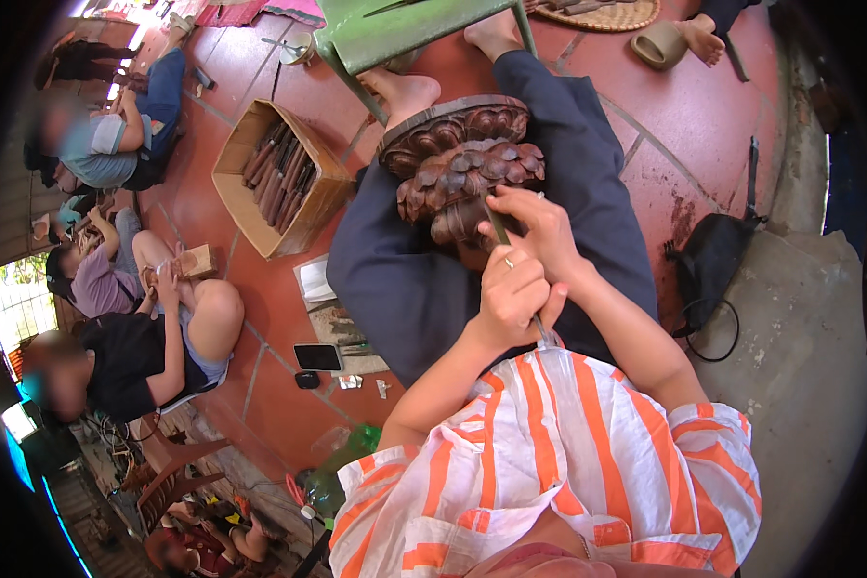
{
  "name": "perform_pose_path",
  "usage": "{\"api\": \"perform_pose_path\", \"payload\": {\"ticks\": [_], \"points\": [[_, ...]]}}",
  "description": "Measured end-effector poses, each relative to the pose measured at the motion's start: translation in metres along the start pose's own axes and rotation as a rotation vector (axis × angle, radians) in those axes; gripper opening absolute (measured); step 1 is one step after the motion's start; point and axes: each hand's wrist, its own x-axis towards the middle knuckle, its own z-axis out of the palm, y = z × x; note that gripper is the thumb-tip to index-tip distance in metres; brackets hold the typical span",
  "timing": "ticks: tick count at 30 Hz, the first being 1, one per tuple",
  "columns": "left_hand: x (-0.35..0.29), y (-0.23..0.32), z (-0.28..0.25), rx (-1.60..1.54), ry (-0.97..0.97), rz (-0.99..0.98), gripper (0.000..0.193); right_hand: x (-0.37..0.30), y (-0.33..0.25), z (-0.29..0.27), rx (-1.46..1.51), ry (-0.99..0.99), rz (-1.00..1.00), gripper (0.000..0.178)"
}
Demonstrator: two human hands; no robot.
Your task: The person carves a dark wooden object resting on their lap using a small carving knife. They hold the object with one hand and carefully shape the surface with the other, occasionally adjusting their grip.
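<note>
A dark brown carved wooden piece [472, 173], with tiers of petal-like relief, is between my legs. My left hand [515, 297] is closed round a slim carving tool [498, 228], whose greenish shaft shows above the fist; a greyish end appears below, close to my shirt. Just above it, my right hand [539, 231] is closed on the same tool, its fingertips against the near part of the carving. The tool's working tip is hidden by the fingers and the wood.
A cardboard box [231, 183] of wooden-handled tools stands left of my legs. Nearby lie a phone [318, 357] and papers [315, 281]. A green stool [405, 39] stands ahead, a black bag [718, 260] to the right. Several people sit at left, one holding a wooden block [198, 261].
</note>
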Motion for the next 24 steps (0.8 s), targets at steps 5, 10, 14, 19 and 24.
{"api": "perform_pose_path", "payload": {"ticks": [5,10,14,19,24], "points": [[0.005,-0.010,0.002,-0.034,-0.007,0.046,0.030,0.008,-0.005,-0.001,0.068,0.026,0.152,0.033],[0.009,-0.015,0.001,-0.044,-0.051,0.061,0.030,0.012,-0.002,0.000,-0.097,0.054,0.073,0.032],[0.008,-0.014,0.003,-0.023,-0.002,0.024,0.030,0.017,-0.010,-0.004,-0.136,-0.048,0.117,0.032],[0.016,-0.004,0.004,-0.042,0.007,0.018,0.030,0.019,-0.006,-0.012,-0.033,-0.123,0.127,0.031],[0.020,-0.012,0.002,-0.053,-0.001,0.032,0.030,0.027,-0.009,-0.011,-0.040,-0.126,0.202,0.030]]}}
